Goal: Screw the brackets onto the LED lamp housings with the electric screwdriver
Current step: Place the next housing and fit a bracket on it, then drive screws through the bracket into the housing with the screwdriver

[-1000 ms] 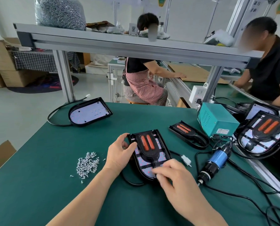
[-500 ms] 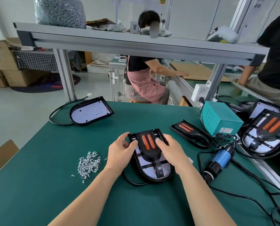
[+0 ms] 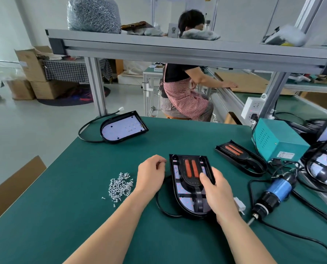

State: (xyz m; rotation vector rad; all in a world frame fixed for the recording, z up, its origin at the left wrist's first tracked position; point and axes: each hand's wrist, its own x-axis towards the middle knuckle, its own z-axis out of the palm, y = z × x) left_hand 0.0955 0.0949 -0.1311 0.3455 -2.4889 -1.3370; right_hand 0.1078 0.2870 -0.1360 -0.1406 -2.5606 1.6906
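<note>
Screws (image 3: 120, 185) lie in a loose silver heap on the green table (image 3: 63, 216), left of everything else. Beyond them, near the far edge, a spare housing (image 3: 123, 127) sits with its white board bare, its black cord curling off to the left.

The left hand (image 3: 152, 175) rests on the mat just beside the housing (image 3: 178, 195), a sliver of green showing between them. Its fingers are curled in; from here I cannot tell whether they pinch anything.

The housing lies flat at the middle of the table, in front of the person. It is a black D-shaped tray, square end away and rounded end near, with a pale board inside dotted with red. The bracket (image 3: 192, 174) lies along its centre line: black, wide at the far end where two orange strips run side by side, narrowing to a stem toward the rounded end. A black cable (image 3: 158, 202) loops out from under its left side.

The right hand (image 3: 218, 193) grips the housing's right rim, thumb laid on the bracket beside the orange strips, fingers wrapped over the edge. The two hands are apart, the housing between them.

A white plug (image 3: 239, 204) pokes out by the right wrist. Further right the screwdriver (image 3: 273, 195) lies on the mat, blue body, black collar, untouched. Behind it sit a second unit (image 3: 239, 157) with its bracket on and a teal box (image 3: 277, 141).
</note>
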